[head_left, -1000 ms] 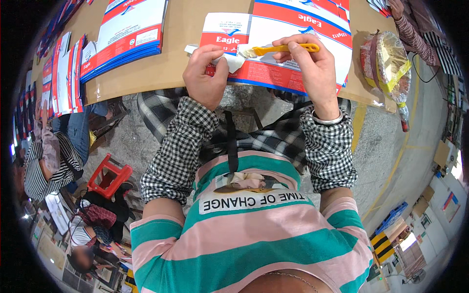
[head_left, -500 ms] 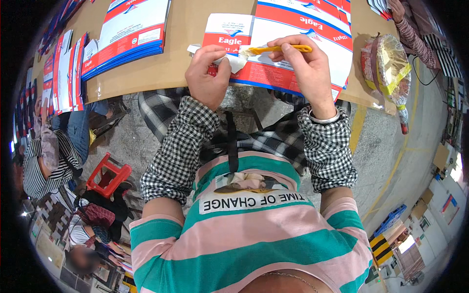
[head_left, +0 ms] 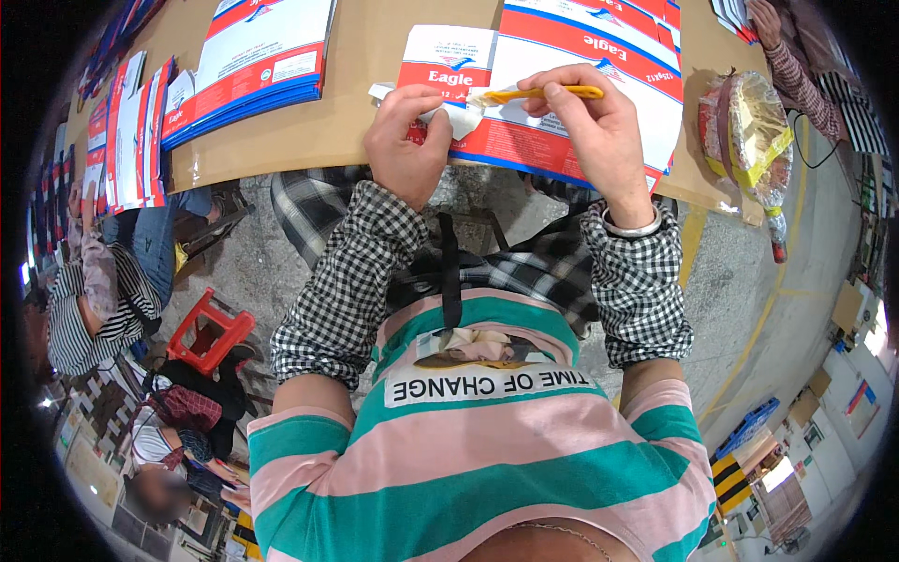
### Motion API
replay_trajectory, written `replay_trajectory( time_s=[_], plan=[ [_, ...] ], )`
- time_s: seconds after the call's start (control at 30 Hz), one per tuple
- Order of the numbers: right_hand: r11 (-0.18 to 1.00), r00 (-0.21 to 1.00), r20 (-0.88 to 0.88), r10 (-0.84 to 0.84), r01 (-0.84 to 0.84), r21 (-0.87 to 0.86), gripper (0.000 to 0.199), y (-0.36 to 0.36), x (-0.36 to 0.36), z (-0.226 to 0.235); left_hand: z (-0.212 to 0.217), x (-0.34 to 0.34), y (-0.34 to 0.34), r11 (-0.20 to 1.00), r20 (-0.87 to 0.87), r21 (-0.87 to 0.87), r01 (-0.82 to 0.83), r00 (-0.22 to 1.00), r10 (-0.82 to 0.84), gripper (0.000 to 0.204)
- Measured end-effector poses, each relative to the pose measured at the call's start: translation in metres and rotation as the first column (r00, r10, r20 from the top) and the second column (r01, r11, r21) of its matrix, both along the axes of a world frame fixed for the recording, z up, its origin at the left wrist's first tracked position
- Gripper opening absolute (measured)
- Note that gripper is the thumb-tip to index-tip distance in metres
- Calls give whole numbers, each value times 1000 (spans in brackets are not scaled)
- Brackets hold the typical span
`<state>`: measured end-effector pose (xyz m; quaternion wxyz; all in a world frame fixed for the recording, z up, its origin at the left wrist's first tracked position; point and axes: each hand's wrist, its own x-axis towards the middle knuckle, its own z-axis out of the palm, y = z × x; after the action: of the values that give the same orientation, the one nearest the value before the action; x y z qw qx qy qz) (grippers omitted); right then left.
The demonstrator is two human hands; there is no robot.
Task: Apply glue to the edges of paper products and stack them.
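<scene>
My right hand (head_left: 604, 131) grips a small brush (head_left: 513, 95) with a yellow handle between thumb and fingers. Its pale bristles touch a white flap (head_left: 464, 120) on a flat, red, white and blue printed carton (head_left: 506, 142). At the flap's left side, my left hand (head_left: 408, 140) is closed in a pinch, with thumb and forefinger on the flap's edge. The carton lies on top of other flat cartons at the table's near edge.
A stack of flat cartons (head_left: 248, 80) lies left on the brown tabletop (head_left: 281, 145). At right stands a plastic-lined bowl (head_left: 744, 126) of pale paste. A person's hand (head_left: 766, 23) is at the far right. A red stool (head_left: 211, 328) stands on the floor at left.
The whole view has shifted slightly. Both hands keep their grips, and the brush stays over the white flap with little movement.
</scene>
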<state>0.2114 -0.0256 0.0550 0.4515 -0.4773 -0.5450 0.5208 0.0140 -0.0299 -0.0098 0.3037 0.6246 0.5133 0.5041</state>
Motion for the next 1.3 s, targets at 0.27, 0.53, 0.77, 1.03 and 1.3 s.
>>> replay_trajectory(
  time_s=[0.27, 0.53, 0.77, 1.03, 1.3],
  plan=[
    [998, 998, -50, -43, 44, 33, 14, 1, 2, 0, -1, 1, -1, 1000, 9, 0, -3, 1000, 3, 12],
    [992, 996, -42, -75, 79, 96, 15, 0, 3, 0, 0, 1, -1, 1000, -17, 17, -1, 1000, 1, 12],
    [995, 998, -20, -56, 57, 81, 15, 2, 3, -1, -1, 0, -1, 1000, -37, 17, 6, 999, -5, 13],
    [998, 999, 25, -21, 19, 68, 15, 4, 3, -1, -2, 1, -1, 1000, -19, 15, 0, 1000, 1, 13],
    [999, 999, -23, -31, 32, 18, 14, 2, 1, 3, -1, 1, 0, 1000, -25, 0, 3, 1000, -3, 13]
  ],
)
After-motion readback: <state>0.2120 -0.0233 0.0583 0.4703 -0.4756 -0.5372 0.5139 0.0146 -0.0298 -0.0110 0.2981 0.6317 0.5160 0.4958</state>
